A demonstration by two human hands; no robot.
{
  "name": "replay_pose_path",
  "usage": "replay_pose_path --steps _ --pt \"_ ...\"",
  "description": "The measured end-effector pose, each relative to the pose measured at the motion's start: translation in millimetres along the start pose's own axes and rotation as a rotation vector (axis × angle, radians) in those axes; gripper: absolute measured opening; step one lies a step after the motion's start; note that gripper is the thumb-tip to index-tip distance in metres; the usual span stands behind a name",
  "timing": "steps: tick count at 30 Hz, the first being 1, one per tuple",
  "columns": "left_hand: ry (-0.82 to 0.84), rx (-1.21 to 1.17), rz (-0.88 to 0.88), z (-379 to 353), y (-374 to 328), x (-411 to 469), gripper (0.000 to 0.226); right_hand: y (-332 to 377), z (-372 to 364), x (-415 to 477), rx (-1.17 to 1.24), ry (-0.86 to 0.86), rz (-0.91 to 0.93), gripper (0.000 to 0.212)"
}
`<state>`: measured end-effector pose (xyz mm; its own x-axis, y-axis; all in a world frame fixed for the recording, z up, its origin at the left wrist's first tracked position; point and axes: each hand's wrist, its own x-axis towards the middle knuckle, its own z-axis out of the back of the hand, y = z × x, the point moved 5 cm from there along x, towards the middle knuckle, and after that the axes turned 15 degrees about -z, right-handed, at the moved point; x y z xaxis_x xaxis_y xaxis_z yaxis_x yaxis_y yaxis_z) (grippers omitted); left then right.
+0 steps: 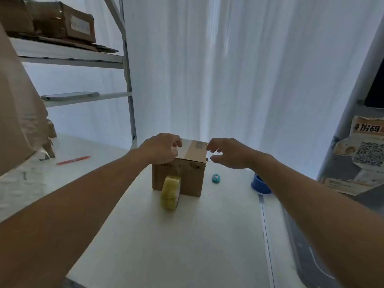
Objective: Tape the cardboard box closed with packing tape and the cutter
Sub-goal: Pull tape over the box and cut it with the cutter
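Note:
A small brown cardboard box [182, 175] stands on the white table [166, 235], with a strip of clear tape across its top. My left hand [161, 148] rests on the box's top left edge, fingers curled down onto the tape. My right hand [228, 152] hovers just beside the top right corner, fingers apart and holding nothing. A yellowish roll of packing tape [170, 192] stands on edge against the box's front face. A small teal cutter [216, 178] lies on the table to the right of the box.
A blue round object [259, 185] sits at the right under my forearm. A red pen [72, 160] lies at the left. A metal shelf [83, 57] holds cardboard boxes and a phone [69, 96]. White curtain behind; a printed carton [357, 154] at right.

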<state>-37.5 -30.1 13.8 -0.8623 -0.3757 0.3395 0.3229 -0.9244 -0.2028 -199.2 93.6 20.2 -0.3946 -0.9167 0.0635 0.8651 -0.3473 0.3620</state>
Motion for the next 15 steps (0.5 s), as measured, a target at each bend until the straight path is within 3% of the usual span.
replay_pose_path --steps 3,8,11,15 --pt "0.041 0.032 0.017 -6.7 9.4 -2.9 0.045 2.8 -8.4 4.1 -0.118 -0.019 0.027 0.046" --pt "0.257 0.049 0.088 -30.3 30.7 -10.1 0.082 8.5 -34.5 19.2 -0.234 0.026 0.062 0.069" --pt "0.375 0.034 0.130 -46.4 41.2 -12.2 0.091 8.9 -54.8 32.5 -0.250 0.122 0.044 0.078" --pt "0.395 0.010 0.128 -54.8 50.6 -11.8 0.094 7.6 -76.1 46.0 -0.243 0.206 0.035 0.088"
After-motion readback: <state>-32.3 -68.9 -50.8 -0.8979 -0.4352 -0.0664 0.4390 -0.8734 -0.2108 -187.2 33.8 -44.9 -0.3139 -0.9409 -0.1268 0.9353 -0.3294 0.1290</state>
